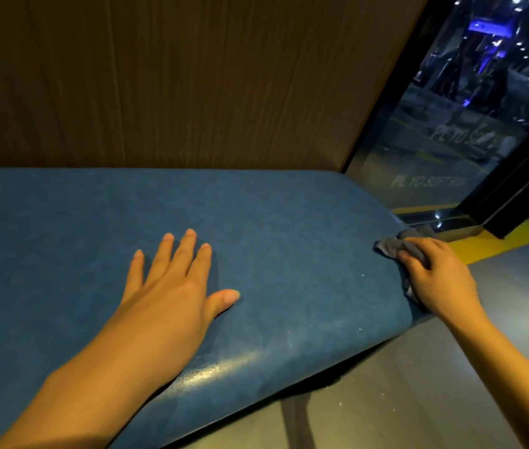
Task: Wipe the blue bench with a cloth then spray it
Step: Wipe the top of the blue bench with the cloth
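Observation:
The blue bench [289, 228] stretches across the view, its padded seat ending at the right. My left hand [175, 280] lies flat on the middle of the seat, fingers spread, holding nothing. My right hand [434, 273] presses a crumpled grey cloth [392, 244] against the bench's right end edge. Part of the cloth is hidden under the palm. No spray bottle is in view.
A brown wood-grain wall panel [191, 79] rises directly behind the bench. To the right stands a dark glass pane [451, 140] with faint lettering. Grey floor [451, 384] with a yellow stripe [499, 241] lies below and right of the bench.

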Available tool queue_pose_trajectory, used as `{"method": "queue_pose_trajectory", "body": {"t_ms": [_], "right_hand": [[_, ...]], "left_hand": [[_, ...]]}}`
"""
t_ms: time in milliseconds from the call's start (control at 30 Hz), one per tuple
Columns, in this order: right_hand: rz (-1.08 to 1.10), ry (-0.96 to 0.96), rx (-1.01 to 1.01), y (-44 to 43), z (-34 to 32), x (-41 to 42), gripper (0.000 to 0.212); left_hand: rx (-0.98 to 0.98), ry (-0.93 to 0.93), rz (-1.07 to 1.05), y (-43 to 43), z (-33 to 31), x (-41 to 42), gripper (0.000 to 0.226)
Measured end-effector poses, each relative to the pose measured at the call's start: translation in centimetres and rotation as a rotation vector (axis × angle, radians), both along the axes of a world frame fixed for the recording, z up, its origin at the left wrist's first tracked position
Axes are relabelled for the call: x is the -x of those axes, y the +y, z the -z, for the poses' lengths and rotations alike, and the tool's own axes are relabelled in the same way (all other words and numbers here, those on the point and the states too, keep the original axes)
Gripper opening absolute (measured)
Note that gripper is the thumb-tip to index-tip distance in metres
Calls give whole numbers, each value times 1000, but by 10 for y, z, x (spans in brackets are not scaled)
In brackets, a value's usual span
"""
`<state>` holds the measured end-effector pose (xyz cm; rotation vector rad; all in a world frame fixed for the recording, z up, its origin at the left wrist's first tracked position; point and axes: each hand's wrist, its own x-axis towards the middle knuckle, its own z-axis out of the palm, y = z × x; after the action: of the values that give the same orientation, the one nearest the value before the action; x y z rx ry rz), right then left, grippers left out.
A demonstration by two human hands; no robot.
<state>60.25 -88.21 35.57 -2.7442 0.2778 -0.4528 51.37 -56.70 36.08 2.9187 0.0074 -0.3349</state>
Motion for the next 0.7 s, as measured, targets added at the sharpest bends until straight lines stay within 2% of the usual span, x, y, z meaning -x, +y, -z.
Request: {"method": "queue_pose_trajectory", "body": {"t_ms": [133, 233, 333, 433, 533, 600, 700], "right_hand": [[65, -136, -98, 37, 8, 28, 21], [34, -84, -106, 85, 16, 59, 23], [-102, -127, 31, 142, 21, 89, 27], [-201, -90, 113, 182, 18, 97, 26], [-254, -77, 64, 172, 16, 90, 25], [-278, 6, -3, 145, 10, 73, 28], [-122, 1, -9, 88, 1, 34, 28]], "left_hand": [[-36, 42, 30, -6, 3, 4, 77], [-65, 46, 23, -6, 5, 3, 74], [-85, 33, 28, -6, 7, 1, 68], [-56, 25, 14, -5, 6, -1, 63], [4, 14, -4, -1, 3, -2, 59], [11, 29, -25, 1, 2, 0, 60], [-30, 67, -33, 2, 2, 3, 63]]}}
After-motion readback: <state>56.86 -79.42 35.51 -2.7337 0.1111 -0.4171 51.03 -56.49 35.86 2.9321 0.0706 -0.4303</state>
